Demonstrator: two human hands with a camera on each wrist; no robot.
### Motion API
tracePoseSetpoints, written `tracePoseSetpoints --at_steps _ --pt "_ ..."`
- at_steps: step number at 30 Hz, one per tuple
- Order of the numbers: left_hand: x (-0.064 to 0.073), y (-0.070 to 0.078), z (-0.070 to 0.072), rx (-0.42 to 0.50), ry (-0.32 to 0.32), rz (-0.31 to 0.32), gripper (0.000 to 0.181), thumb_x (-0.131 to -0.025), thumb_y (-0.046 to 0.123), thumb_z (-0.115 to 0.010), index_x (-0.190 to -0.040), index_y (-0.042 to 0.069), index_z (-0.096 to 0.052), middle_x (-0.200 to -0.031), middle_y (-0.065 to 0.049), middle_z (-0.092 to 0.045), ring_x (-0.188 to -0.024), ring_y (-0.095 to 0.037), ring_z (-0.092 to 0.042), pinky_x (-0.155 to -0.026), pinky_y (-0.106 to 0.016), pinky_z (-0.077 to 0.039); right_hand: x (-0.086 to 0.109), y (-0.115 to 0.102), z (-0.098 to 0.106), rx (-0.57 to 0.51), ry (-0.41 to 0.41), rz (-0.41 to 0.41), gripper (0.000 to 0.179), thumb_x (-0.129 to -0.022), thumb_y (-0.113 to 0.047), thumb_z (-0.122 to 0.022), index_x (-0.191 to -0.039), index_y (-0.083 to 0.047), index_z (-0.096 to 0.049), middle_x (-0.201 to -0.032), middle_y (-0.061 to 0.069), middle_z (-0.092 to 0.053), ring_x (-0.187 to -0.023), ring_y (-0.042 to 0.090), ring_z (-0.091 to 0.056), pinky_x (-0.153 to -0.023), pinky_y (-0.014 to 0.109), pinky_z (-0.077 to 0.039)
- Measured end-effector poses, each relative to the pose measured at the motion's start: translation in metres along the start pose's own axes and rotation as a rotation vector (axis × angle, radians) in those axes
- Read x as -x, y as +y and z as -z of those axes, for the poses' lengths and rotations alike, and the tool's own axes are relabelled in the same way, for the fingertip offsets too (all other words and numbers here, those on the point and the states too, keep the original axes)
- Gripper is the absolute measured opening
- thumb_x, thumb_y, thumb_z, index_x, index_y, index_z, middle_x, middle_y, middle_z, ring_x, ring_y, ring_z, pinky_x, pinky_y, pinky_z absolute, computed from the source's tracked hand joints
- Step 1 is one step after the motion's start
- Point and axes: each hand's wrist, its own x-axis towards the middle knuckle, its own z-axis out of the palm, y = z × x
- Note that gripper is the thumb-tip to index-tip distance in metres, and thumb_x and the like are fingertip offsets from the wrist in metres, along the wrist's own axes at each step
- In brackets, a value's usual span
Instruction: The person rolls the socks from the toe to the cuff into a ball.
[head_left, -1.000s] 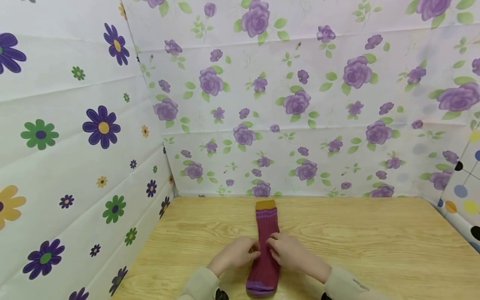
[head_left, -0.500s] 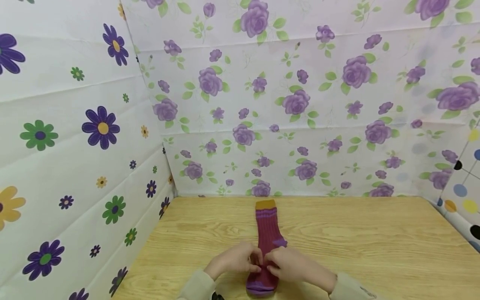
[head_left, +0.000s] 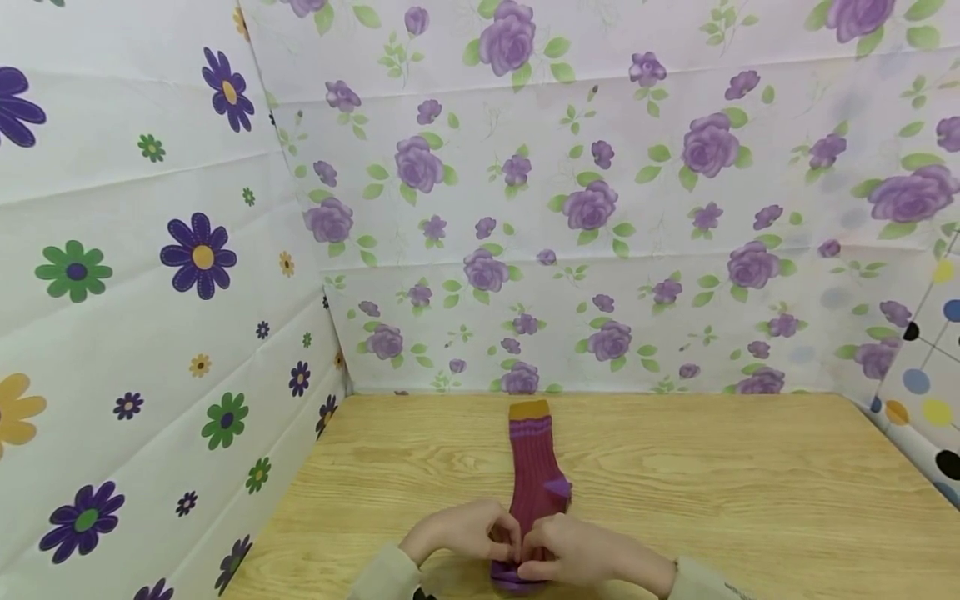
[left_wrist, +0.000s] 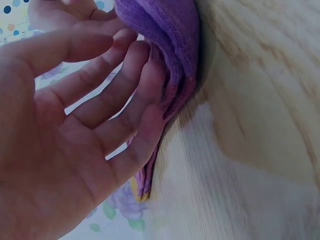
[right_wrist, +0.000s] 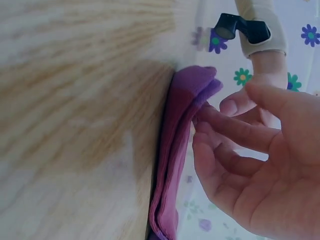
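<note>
A pair of maroon ribbed socks, apparently laid one on the other, lies lengthwise on the table with mustard cuffs at the far end. The purple toe ends are nearest the person, and a purple heel sticks out to the right. My left hand rests its fingertips on the upper sock near the toe, its thumb apart. Facing it, my right hand touches the same part with loosely bent fingers. From the side, the right wrist view shows the stacked layers. Both hands partly cover the toe area from above.
The socks lie on a light wood-grain table. Behind it hangs a white sheet with purple roses; a daisy-patterned sheet closes the left side, and a dotted one the right.
Both hands have slid along the socks toward the toe end, nearer the person, uncovering the purple heel. The socks have stayed in place.
</note>
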Motion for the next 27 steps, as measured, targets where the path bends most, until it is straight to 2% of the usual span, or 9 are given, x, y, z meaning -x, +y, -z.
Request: tracePoseSetpoints --at_steps 3,8,16,20,24,27 --pt "0.001 -0.002 0.001 0.043 -0.032 -0.003 0.014 -0.091 0.003 -0.057 -0.089 0.001 -0.071 -0.086 -0.013 -0.072 -0.064 0.006 -0.055 -0.061 -0.013 -0.048 0.001 -0.003 0.000 -0.017 -0.019 0.036 0.026 -0.094 -0.031 -0.063 -0.101 -0.007 -0.069 -0.085 -0.008 -0.063 -0.072 -0.009 -0.050 -0.062 0.010 -0.045" --pt "0.003 -0.003 0.002 0.068 -0.053 0.019 0.015 -0.088 0.002 -0.056 -0.088 0.000 -0.071 -0.084 -0.010 -0.072 -0.065 0.005 -0.057 -0.060 -0.013 -0.048 -0.001 -0.006 -0.004 -0.033 -0.031 0.072 0.025 -0.089 -0.026 -0.070 -0.106 -0.007 -0.067 -0.087 -0.006 -0.064 -0.072 -0.008 -0.050 -0.062 0.009 -0.044" --pt "0.006 0.000 0.004 0.056 -0.079 0.028 0.016 -0.088 0.010 -0.057 -0.090 0.000 -0.069 -0.086 -0.006 -0.072 -0.070 0.008 -0.057 -0.064 -0.013 -0.048 -0.004 -0.004 -0.014 -0.022 0.019 0.041 0.008 -0.090 -0.012 -0.067 -0.097 -0.011 -0.070 -0.084 -0.012 -0.066 -0.070 -0.012 -0.050 -0.060 0.009 -0.045" --pt "0.006 0.002 0.003 0.048 -0.103 0.044 0.012 -0.087 0.010 -0.063 -0.092 0.001 -0.069 -0.088 -0.005 -0.072 -0.073 0.007 -0.059 -0.069 -0.014 -0.051 -0.004 -0.001 -0.017 -0.057 0.027 0.033 0.005 -0.089 -0.015 -0.068 -0.093 -0.013 -0.069 -0.075 -0.013 -0.061 -0.063 -0.013 -0.044 -0.054 0.008 -0.042" --pt "0.006 0.006 0.000 -0.084 -0.112 0.065 0.019 -0.082 0.017 -0.077 -0.096 0.007 -0.068 -0.085 0.009 -0.067 -0.073 0.007 -0.058 -0.068 -0.014 -0.051 -0.005 0.000 -0.020 -0.062 0.015 0.013 0.010 -0.086 -0.022 -0.072 -0.094 -0.017 -0.069 -0.070 -0.015 -0.057 -0.058 -0.011 -0.039 -0.050 0.009 -0.039" --pt "0.004 0.010 -0.004 -0.223 -0.088 0.063 0.026 -0.079 0.022 -0.081 -0.098 0.011 -0.067 -0.083 0.015 -0.061 -0.071 0.007 -0.055 -0.066 -0.012 -0.049 -0.005 -0.001 -0.022 -0.033 0.014 -0.034 0.010 -0.084 -0.019 -0.074 -0.094 -0.019 -0.069 -0.070 -0.019 -0.055 -0.056 -0.011 -0.038 -0.049 0.010 -0.038"
